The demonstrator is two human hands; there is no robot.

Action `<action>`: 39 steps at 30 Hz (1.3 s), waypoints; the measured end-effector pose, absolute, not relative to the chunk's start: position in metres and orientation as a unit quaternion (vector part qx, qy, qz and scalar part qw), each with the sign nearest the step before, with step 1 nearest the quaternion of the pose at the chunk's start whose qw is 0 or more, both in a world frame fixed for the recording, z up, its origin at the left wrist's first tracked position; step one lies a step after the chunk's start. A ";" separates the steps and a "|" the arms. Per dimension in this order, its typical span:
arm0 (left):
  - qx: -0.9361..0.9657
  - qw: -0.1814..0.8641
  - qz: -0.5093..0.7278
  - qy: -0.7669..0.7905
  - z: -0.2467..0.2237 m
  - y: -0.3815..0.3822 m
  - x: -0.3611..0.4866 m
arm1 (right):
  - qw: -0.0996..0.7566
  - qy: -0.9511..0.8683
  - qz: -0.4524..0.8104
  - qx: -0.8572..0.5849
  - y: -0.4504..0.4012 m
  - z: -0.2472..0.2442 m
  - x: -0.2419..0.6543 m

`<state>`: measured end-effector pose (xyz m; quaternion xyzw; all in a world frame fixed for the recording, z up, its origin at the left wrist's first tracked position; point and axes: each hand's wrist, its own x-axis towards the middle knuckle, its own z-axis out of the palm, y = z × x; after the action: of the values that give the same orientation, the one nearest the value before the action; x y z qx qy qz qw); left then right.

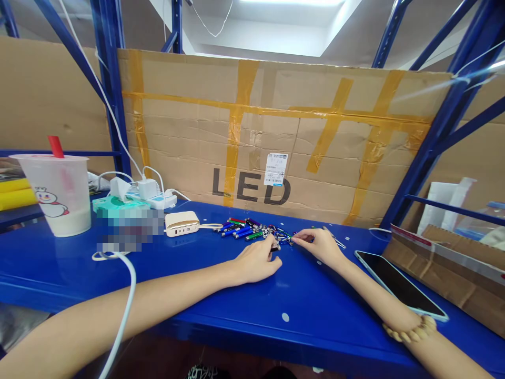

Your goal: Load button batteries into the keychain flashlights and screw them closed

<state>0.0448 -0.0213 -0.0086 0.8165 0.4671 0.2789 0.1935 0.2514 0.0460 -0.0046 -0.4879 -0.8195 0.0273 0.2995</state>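
Observation:
A loose pile of small coloured metal tubes [240,230], blue, green and red, lies on the blue tabletop, with silver clips and rings mixed in at its right side. My left hand [256,261] rests at the near edge of the pile, fingers bent down against the clips and thumb held apart. Beneath those fingers a small dark and silver piece partly shows. From the right, my right hand [320,245] reaches to the clips with thumb and fingertips pinched together. Whatever sits in that pinch is too small to make out.
A cream power bank [182,223] lies left of the pile. Farther left are a drink cup [59,195] with a red straw and a power strip [158,200]. A phone [400,284] and an open cardboard box [445,273] flank my right forearm. A white cable [128,295] crosses my left arm.

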 end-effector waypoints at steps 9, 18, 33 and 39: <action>0.807 0.267 0.283 0.445 -0.009 0.019 0.024 | 0.360 -0.808 -0.005 -0.466 0.050 -0.006 0.253; 0.808 0.122 0.295 0.495 -0.007 0.026 0.012 | 0.366 -0.857 -0.045 -0.360 0.044 0.010 0.222; 0.765 0.107 0.315 0.552 -0.009 0.023 0.020 | 0.479 -0.766 0.261 -0.340 0.038 0.012 0.191; 0.765 0.093 0.313 0.556 -0.006 0.016 0.024 | 0.497 -0.776 0.218 -0.322 0.030 0.020 0.191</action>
<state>0.0237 0.0160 -0.0063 0.7646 0.5556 0.3132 0.0928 0.1912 0.0301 0.0201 -0.3222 -0.7758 0.2180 0.4967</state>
